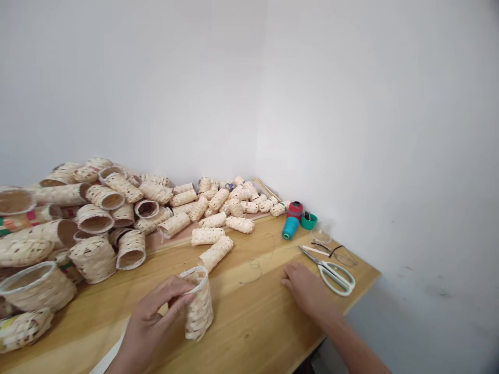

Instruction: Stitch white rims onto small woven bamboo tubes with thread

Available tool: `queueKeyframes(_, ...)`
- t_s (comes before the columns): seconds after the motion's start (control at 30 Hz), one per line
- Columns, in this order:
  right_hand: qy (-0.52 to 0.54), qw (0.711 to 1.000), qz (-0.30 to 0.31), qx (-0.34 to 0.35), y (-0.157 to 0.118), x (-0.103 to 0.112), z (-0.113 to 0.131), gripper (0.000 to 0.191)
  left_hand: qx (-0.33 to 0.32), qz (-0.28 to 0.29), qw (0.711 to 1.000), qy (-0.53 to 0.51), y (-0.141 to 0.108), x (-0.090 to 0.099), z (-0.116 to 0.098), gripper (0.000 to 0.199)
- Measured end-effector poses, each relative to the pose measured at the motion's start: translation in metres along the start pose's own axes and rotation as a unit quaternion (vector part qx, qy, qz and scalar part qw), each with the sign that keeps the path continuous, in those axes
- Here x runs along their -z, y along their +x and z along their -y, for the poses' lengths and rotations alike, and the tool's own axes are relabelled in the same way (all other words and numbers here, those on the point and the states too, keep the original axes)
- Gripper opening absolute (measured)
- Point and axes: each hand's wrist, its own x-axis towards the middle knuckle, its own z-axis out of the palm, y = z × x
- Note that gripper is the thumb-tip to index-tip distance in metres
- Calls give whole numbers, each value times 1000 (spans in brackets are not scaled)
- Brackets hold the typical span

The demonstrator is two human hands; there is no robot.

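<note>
My left hand (156, 314) pinches the white-bound rim of a small woven basket (199, 311) between thumb and fingers. The basket stands upright with its mouth facing up, at the front of the wooden table. Further right, my right hand (302, 285) lies low on the tabletop, its fingers curled together and pointing left. Whatever may be in those fingertips is hidden. Beside that hand lies a pair of scissors (331, 272) with white handles, blades pointing up and left. A thin loose thread (255, 270) curls across the wood between both hands.
A large heap of woven baskets (95, 218) covers the left of the table (249, 322), with smaller woven tubes (216, 200) at the back. Blue thread (290, 228), red thread (295, 210) and a green bowl (309, 222) stand near the wall. Eyeglasses (331, 251) lie behind the scissors.
</note>
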Motion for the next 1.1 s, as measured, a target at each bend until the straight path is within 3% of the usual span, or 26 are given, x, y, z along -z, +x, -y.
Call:
queueKeyframes(0.23,16,999,-29,-10,-15,-9,33,20,49,-42,997,29,-7,3,16,26)
queueKeyframes(0.4,124,992,-11,17,-30,3,71,18,85,-3,996,0,-16,1,23,22)
queueKeyframes(0.53,340,939,37,39,-32,9,91,16,86,-2,996,-23,-17,-4,15,23)
queueKeyframes(0.63,424,901,65,66,-27,15,99,25,65,18,996,-58,-15,-6,8,25)
queueKeyframes(0.73,435,890,71,114,-22,25,108,22,70,36,994,-79,-14,-6,4,25)
queueKeyframes(0.87,404,903,48,134,-21,34,122,23,86,35,991,-97,-13,-6,0,22)
queueKeyframes(1.1,382,905,-20,187,-21,21,130,21,110,62,988,-93,-12,-7,-9,20)
